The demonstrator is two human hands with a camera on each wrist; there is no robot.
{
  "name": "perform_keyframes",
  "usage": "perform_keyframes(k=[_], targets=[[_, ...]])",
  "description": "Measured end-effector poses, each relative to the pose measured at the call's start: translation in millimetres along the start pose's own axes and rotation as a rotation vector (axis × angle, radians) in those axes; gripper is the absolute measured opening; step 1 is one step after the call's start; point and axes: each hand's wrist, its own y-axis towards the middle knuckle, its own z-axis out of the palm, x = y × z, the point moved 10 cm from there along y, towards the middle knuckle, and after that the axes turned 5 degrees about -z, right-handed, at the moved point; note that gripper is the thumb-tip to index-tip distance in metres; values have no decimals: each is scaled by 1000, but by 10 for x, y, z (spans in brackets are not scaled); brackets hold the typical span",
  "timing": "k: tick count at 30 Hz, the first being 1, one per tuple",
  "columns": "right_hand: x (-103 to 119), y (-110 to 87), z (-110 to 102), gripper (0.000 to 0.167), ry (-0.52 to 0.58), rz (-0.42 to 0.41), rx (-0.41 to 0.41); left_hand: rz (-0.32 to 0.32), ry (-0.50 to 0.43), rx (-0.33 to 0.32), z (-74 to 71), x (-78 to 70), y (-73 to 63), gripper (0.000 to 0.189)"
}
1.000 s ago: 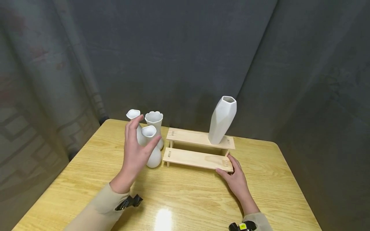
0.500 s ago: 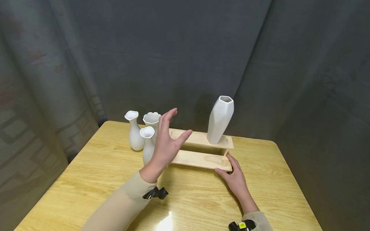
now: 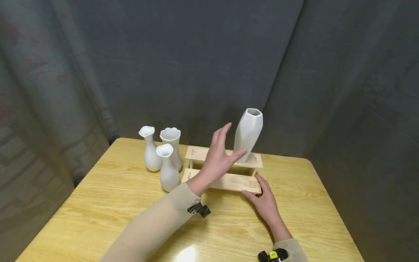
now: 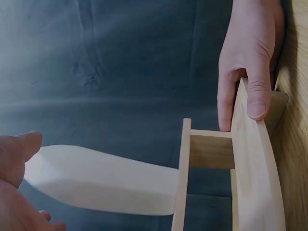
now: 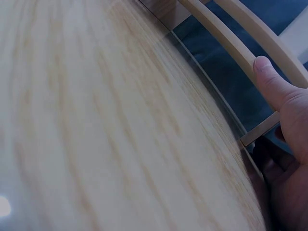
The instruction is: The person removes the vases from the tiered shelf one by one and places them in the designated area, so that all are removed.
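Observation:
A tall white faceted vase (image 3: 248,131) stands on the upper step, toward the right end, of a two-step wooden stand (image 3: 234,183). My left hand (image 3: 216,162) is just left of this vase, fingers extended and thumb spread apart. In the left wrist view the hand (image 4: 14,178) is by the top of the vase (image 4: 106,185); whether it touches I cannot tell. My right hand (image 3: 266,203) grips the right end of the stand's lower step. The right wrist view shows that hand's thumb (image 5: 272,82) against the edge of the board (image 5: 226,36).
Three white vases stand on the table left of the stand: a wavy-rimmed one (image 3: 151,154), a scalloped-rim one (image 3: 174,149) and a front one (image 3: 169,174). Behind the wooden table (image 3: 294,203) hangs a dark grey curtain (image 3: 183,65).
My left hand has moved right, from beside the three vases across the stand to the faceted vase. The right hand keeps its hold on the stand's lower step.

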Motion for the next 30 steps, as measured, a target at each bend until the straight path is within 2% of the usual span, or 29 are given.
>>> perform_keyframes(k=[3, 14, 23, 30], targets=[[-18, -1, 7, 96, -9, 6, 0, -16, 12, 4, 101, 15, 87, 102], [-19, 8, -14, 97, -61, 3, -17, -66, -29, -11, 317, 54, 340, 102], [-39, -6, -2, 97, -59, -1, -13, -93, -23, -25, 370, 85, 404, 102], [-31, -5, -4, 99, -54, 13, -9, -72, 3, -46, 363, 29, 432, 92]])
